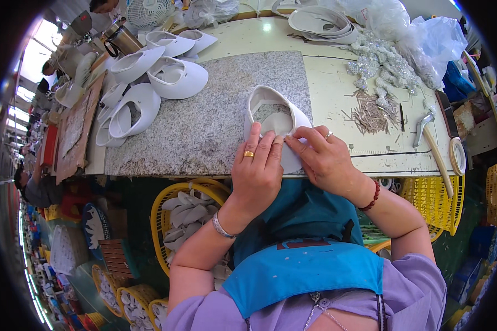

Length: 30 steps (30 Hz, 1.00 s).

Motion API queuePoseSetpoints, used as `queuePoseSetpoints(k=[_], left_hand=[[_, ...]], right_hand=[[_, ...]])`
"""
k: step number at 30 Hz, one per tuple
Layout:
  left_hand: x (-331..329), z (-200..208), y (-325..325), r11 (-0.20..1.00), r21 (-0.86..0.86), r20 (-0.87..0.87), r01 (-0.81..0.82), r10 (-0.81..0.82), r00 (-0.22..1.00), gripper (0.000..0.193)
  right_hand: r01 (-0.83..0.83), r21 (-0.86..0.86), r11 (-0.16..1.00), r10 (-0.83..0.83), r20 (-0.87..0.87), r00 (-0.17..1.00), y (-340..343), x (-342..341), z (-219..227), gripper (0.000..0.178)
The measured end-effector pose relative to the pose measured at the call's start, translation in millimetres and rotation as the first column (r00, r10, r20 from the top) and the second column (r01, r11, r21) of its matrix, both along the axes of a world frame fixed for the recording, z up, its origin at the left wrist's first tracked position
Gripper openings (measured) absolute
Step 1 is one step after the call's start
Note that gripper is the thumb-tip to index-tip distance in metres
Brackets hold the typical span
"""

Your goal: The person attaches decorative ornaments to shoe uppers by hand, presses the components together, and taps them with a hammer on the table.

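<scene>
A white shoe upper [300, 118] lies near the front edge of the grey speckled slab [221, 116], its opening facing up. My left hand [259, 165] holds its near left rim, with several fingers resting over the edge; the thumb is hidden. At the near right rim, my right hand [326, 160] pinches the edge between thumb and forefinger, close to the left fingertips. Whatever small piece might sit between those fingers cannot be made out. Several more white shoe uppers [176, 78] rest at the slab's left end, some overlapping.
Right of the slab lie small brown sticks [373, 113], a silver-handled hammer-like tool [425, 122], a tape roll [456, 156] and glittery clear material [378, 63]. Stacked white pieces [323, 25] stand at the back. A yellow basket [159, 220] of white parts sits below the table edge.
</scene>
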<state>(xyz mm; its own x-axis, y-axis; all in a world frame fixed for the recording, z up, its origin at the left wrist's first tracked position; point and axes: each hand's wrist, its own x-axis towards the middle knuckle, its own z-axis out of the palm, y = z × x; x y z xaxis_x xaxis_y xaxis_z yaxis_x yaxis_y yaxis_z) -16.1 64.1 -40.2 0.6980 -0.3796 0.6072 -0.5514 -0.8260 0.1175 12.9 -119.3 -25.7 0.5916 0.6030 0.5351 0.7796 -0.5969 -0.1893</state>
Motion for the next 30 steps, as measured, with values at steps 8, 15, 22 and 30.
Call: queuePoseSetpoints(k=[8, 15, 22, 30], left_hand=[[-5, 2, -6, 0.999, 0.005, -0.017, -0.038, 0.038, 0.999, 0.049], [0, 4, -8, 0.996, 0.072, 0.017, -0.052, 0.051, 0.999, 0.048], [5, 8, -7, 0.980, 0.188, 0.074, -0.058, 0.045, 0.996, 0.050], [8, 17, -9, 0.957, 0.284, 0.062, -0.057, 0.041, 0.997, 0.048]], right_hand=[[0.000, -0.167, 0.986, 0.001, 0.006, 1.000, 1, 1, 4, 0.044], [-0.030, -0.071, 0.997, 0.030, -0.008, 1.000, 1, 5, 2, 0.047], [0.066, 0.097, 0.993, -0.064, -0.031, 0.997, 0, -1, -13, 0.056], [0.048, 0.138, 0.989, -0.042, -0.047, 0.998, -2, -2, -7, 0.055]])
